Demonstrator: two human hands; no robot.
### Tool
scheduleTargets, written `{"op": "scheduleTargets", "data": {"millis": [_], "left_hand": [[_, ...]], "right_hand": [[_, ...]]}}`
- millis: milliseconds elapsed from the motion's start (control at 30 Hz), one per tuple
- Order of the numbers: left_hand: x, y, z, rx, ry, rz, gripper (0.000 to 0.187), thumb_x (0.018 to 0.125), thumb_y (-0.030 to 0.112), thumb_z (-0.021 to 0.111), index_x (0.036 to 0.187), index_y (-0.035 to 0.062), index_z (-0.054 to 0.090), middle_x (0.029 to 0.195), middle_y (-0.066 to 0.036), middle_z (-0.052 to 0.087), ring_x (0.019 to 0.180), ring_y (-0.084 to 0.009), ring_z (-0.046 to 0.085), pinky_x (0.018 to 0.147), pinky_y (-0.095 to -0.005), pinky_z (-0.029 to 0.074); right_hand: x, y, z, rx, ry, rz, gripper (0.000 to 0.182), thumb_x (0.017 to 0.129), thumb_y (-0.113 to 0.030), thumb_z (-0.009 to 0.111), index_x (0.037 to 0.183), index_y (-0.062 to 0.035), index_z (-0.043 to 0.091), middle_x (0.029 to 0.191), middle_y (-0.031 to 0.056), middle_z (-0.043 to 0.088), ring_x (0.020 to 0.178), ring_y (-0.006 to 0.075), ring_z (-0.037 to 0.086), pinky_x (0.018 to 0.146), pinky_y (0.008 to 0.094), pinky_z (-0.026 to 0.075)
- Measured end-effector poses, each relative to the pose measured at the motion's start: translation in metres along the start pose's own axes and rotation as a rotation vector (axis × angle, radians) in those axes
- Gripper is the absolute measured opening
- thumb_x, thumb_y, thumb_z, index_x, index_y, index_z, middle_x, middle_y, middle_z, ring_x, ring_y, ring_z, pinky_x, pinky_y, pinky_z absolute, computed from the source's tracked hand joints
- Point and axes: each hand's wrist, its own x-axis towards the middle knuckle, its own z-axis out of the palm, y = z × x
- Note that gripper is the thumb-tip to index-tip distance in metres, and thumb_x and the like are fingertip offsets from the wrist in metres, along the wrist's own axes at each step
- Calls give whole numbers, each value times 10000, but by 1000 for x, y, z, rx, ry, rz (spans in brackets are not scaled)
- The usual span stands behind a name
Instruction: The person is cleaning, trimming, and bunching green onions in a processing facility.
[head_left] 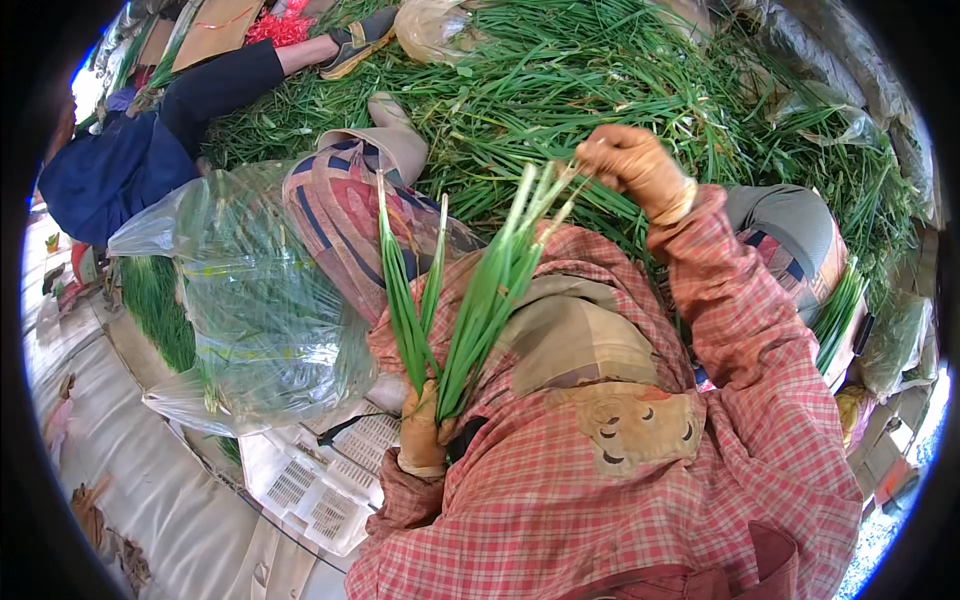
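My left hand (421,432), in a tan glove, is closed round the leafy part of a bunch of garlic chives (490,300). Their white stem ends point up and away from me, and a few stalks spread apart to the left. My right hand (632,168), gloved too, is raised at the white ends on the right side of the bunch. Its fingers are pinched together on the thin tip of a stalk; exactly what lies between them is partly hidden. Beyond both hands spreads a large heap of loose garlic chives (560,90).
A clear plastic bag (270,290) packed with greens stands at my left, beside a white slatted crate (320,490). Another person's dark-trousered leg (225,90) reaches in at upper left. More chives (840,310) lie by my right knee. Plastic sheeting (840,60) edges the heap at upper right.
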Motion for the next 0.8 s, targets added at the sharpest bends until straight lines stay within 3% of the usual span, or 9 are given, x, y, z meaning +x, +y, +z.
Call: {"op": "scheduleTargets", "data": {"millis": [233,267,367,433,500,567,633,767,800], "left_hand": [[6,-7,-13,-32,-141,27,218,928,253,389,928,69,506,480,5,402,320,-74,263,312,-211,184],[6,-8,-13,-30,-131,28,218,928,252,389,928,69,506,481,4,404,321,-74,263,311,-211,184],[4,-5,-11,-13,-114,19,216,928,251,390,927,68,506,487,3,410,324,-71,267,309,-208,185],[3,-5,-7,-17,-91,10,217,928,250,391,932,67,507,497,2,419,327,-68,273,309,-205,187],[2,-3,-3,-17,-53,8,219,928,248,391,944,64,509,512,2,431,331,-65,281,310,-199,190],[3,-6,-6,11,-77,64,240,926,252,397,976,47,511,540,5,451,339,-59,295,312,-192,200],[2,-9,-10,50,-114,117,279,915,290,422,992,38,511,551,9,462,343,-55,303,315,-188,207],[-5,-13,-7,111,-89,215,330,842,321,549,985,25,524,596,19,498,373,-44,344,337,-174,241],[-2,-15,-10,171,-120,226,355,819,337,577,981,24,533,611,25,503,383,-38,353,347,-170,251]], "right_hand": [[0,-10,-120,361,413,-362,238,838,-315,576,774,-86,576,558,-18,478,420,52,340,429,199,276],[-3,-14,-129,-69,675,-182,273,822,-357,578,794,-86,600,621,21,531,497,120,441,480,262,356],[-15,3,-100,-1805,647,-245,309,791,-405,586,836,-103,635,771,29,580,708,192,528,584,349,423],[-32,-19,-38,-1506,527,-618,336,749,-459,582,821,-137,645,866,35,588,882,255,507,719,403,411],[-33,-21,12,-1257,287,-622,354,703,-482,591,824,-155,649,923,33,583,899,248,499,797,409,367],[-32,-11,46,-1280,137,-609,308,698,-415,624,826,-135,641,829,49,587,930,250,477,829,409,318],[-29,0,61,-1197,-202,-338,296,687,-388,638,803,-116,633,777,57,582,917,253,479,845,410,289],[-40,33,54,-471,-213,-81,207,692,-200,681,832,-58,627,770,47,596,787,192,528,748,328,404],[-43,44,54,-5,-180,102,179,706,-81,683,851,0,616,795,19,599,735,117,537,687,247,430]]}}
